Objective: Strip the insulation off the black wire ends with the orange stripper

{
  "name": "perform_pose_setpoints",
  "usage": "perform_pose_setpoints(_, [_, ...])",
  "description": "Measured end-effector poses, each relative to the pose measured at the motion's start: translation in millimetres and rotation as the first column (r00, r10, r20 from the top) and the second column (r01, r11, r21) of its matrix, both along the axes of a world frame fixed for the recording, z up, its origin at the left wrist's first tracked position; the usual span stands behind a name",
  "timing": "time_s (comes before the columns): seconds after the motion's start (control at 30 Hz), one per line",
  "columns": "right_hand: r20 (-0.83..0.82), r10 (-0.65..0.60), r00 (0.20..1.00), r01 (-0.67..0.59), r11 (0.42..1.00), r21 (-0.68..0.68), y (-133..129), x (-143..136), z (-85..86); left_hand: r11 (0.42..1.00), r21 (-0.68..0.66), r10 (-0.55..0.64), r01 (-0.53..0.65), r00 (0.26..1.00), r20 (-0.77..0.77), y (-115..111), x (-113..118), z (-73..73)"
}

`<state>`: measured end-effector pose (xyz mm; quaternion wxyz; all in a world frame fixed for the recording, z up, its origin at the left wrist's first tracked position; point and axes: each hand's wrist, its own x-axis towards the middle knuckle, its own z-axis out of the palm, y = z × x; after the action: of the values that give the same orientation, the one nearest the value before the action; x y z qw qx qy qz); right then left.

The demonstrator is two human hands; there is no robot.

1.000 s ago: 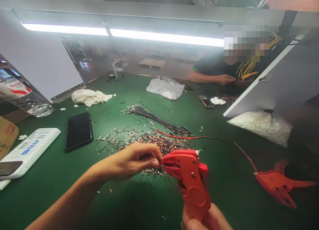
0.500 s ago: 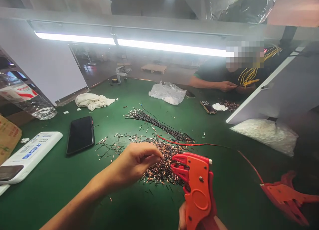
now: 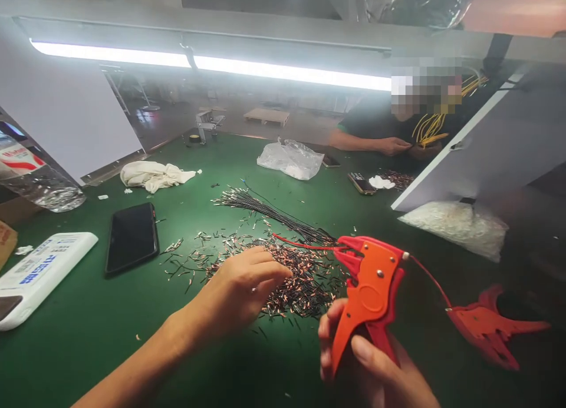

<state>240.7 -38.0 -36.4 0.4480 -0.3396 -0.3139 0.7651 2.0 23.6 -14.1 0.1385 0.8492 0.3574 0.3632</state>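
In my right hand [image 3: 375,349] is an orange-red wire stripper [image 3: 371,278], held up by its handles with the jaws pointing left. My left hand [image 3: 252,281] hovers over a heap of short black wire offcuts with copper ends [image 3: 305,278]. Its thumb and fingertips are pressed together; what they hold, if anything, is too small to make out. Behind the heap lies a bundle of long black wires [image 3: 274,210] with bare ends. A red wire [image 3: 300,243] runs past the stripper's jaws. At the right a second red wire stripper [image 3: 490,325] lies on the table.
On the green table [image 3: 186,349] sit a black phone [image 3: 132,237], a white power strip-like device [image 3: 48,272], a crumpled cloth [image 3: 154,175] and a clear plastic bag [image 3: 292,159]. A bottle [image 3: 39,178] stands left. Across the table a person holds yellow wires [image 3: 428,128].
The stripper in my right hand has risen and moved away from my left fingers. My left hand has shifted slightly down over the offcuts. The whole view has shifted a little.
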Motion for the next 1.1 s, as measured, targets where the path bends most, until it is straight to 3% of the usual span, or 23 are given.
perform_pose_setpoints(0.1, [-0.062,0.045,0.997,-0.046,0.999,-0.011,4,2,-0.7,1.0,-0.006,-0.003,0.003,1.0,-0.017,-1,5,-3.8])
perform_pose_setpoints(0.2, [-0.205,0.132,0.97,-0.156,0.982,-0.106,0,-1,-5.0,0.992,-0.059,0.114,-0.113,0.993,0.015,-2,7,-3.4])
perform_pose_setpoints(0.33, [-0.323,0.149,0.935,-0.205,0.967,-0.149,-1,-7,-9.8,0.976,-0.06,0.211,-0.21,0.977,0.015,-7,9,1.5])
perform_pose_setpoints(0.6, [-0.487,0.16,0.859,-0.255,0.957,-0.135,9,-10,-9.4,0.945,0.256,0.219,-0.204,0.975,-0.031,-22,21,-1.4])
perform_pose_setpoints(0.8, [-0.481,0.207,0.852,-0.285,0.954,-0.094,7,-12,-9.1,0.952,0.22,0.232,-0.213,0.971,-0.062,-36,27,-1.9])
perform_pose_setpoints(0.97, [-0.454,0.183,0.872,-0.277,0.949,-0.148,8,-11,-4.9,0.966,0.221,0.172,-0.138,0.974,-0.144,-34,30,5.9])
perform_pose_setpoints(1.1, [-0.423,0.187,0.886,-0.263,0.956,-0.129,6,-13,-9.5,0.934,0.29,0.268,-0.211,0.948,-0.172,-31,32,9.1])
